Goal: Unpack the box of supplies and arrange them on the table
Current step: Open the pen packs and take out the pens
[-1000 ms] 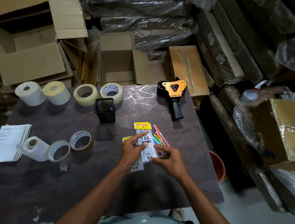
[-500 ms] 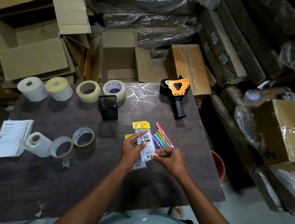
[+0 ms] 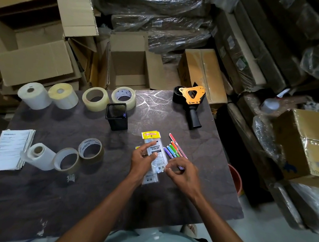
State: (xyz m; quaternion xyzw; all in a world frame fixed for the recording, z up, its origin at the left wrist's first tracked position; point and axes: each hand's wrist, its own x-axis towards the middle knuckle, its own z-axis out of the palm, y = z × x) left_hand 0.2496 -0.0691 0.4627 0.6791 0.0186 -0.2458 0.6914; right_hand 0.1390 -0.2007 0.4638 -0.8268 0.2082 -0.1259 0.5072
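Two clear supply packets with yellow headers lie overlapped at the table's middle right: the upper packet [image 3: 155, 151] reads TOTEM, and the lower packet [image 3: 151, 178] sticks out beneath my wrist. My left hand [image 3: 141, 160] holds the upper packet, forefinger on its top face and thumb at its edge. My right hand [image 3: 183, 173] pinches that packet's lower right corner. Several coloured pens [image 3: 175, 148] lie side by side just right of the packets, their near ends under my right fingers. An open cardboard box [image 3: 129, 65] stands behind the table.
On the dark table [image 3: 41, 196] are a black mesh cup [image 3: 117, 117], an orange tape dispenser [image 3: 192, 103], two clear tape rolls [image 3: 95, 99], two label rolls [image 3: 62, 96], two brown tape rolls [image 3: 91, 149], a white roll [image 3: 40, 156] and papers [image 3: 10, 149]. Stacked boxes surround it; a red bucket [image 3: 235, 179] sits at the right edge.
Both hands stay on the packets almost unmoved. My right hand has shifted slightly toward me, so more of the coloured pens shows.
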